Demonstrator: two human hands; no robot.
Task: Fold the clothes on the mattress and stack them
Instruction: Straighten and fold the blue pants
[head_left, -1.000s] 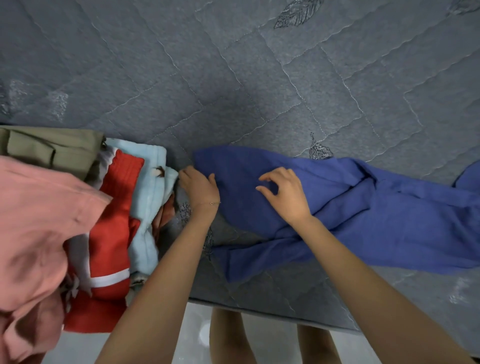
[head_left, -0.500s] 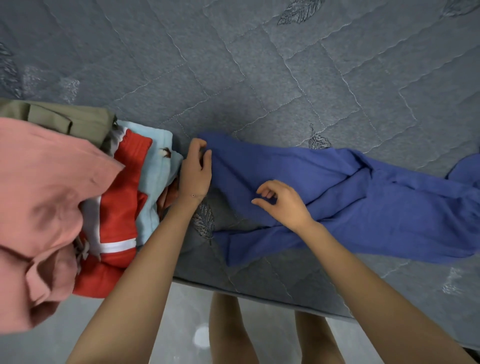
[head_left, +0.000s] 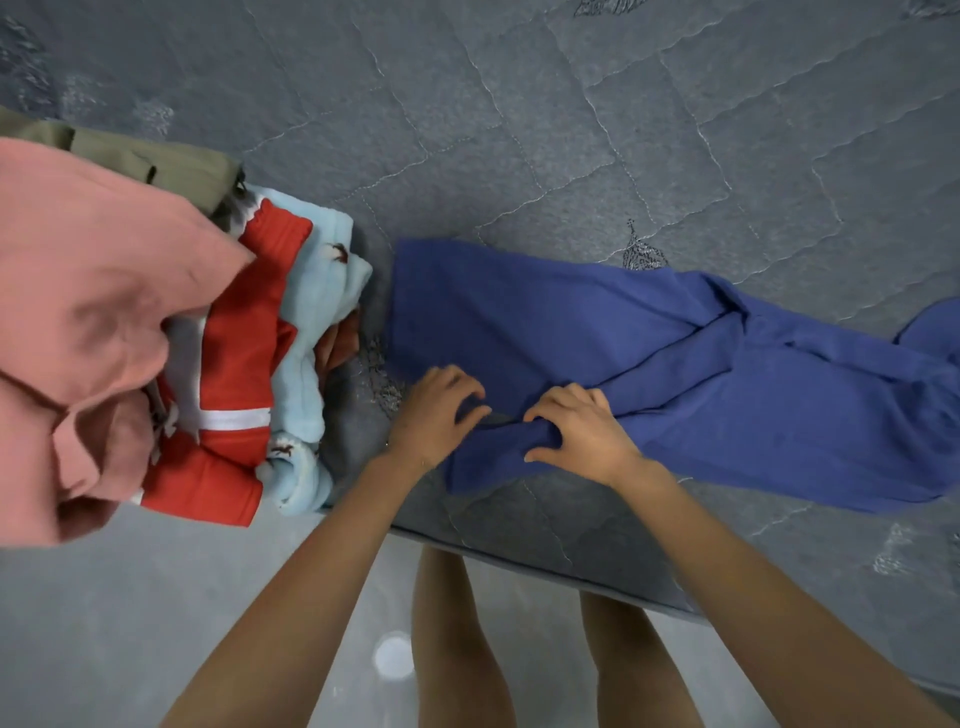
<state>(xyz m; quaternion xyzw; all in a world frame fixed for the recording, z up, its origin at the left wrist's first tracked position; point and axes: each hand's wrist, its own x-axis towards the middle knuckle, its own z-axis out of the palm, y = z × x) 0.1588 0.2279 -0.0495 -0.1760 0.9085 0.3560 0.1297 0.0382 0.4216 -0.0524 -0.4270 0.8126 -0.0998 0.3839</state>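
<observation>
A blue garment lies stretched left to right across the grey quilted mattress, its left part flat and its right part creased. My left hand rests on its near left edge with curled fingers that pinch the cloth. Just to the right, my right hand grips a bunched fold of the same blue garment. Both hands sit close together near the mattress's front edge.
A heap of clothes lies at the left: a pink garment, a red one with a white stripe, a light blue one and an olive one. The mattress edge runs below my hands, with grey floor and my legs beyond.
My left hand came down from the blue garment's far left corner to its near edge, beside my right hand. The left part of the garment now lies flatter.
</observation>
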